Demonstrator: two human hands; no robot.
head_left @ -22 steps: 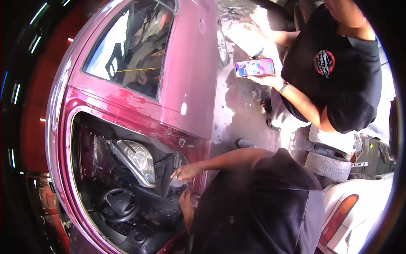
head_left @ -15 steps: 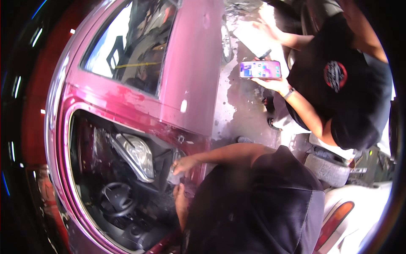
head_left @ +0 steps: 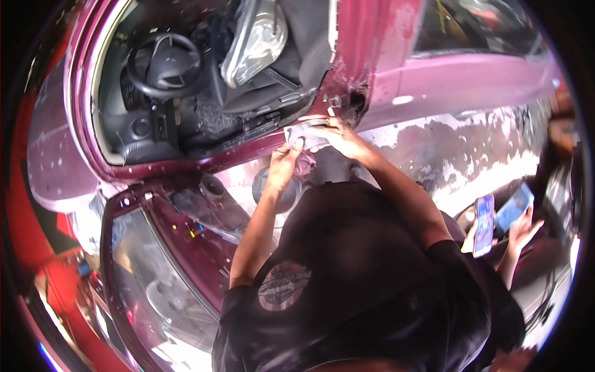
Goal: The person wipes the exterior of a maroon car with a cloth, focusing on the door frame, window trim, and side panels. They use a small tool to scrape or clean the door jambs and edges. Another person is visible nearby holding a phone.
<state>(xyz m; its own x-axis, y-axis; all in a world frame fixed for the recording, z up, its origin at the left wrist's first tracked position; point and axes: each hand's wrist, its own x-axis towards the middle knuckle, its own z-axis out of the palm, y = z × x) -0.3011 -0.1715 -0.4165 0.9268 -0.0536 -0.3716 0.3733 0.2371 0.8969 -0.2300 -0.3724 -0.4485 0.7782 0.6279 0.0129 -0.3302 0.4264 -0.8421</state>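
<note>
1. My left hand [head_left: 282,167] is closed on one end of a small grey piece [head_left: 300,132], with the thumb upon it.
2. My right hand [head_left: 341,136] holds the other end, its fingers bent over it.
3. This piece is in front of me, beside the sill [head_left: 248,149] of the purple-red car [head_left: 387,93]; whether it touches the sill, I cannot tell.
4. Inside the car are a steering wheel [head_left: 167,65] and a clear headlamp [head_left: 266,43].
5. At my right, another person holds a phone [head_left: 484,226].
</note>
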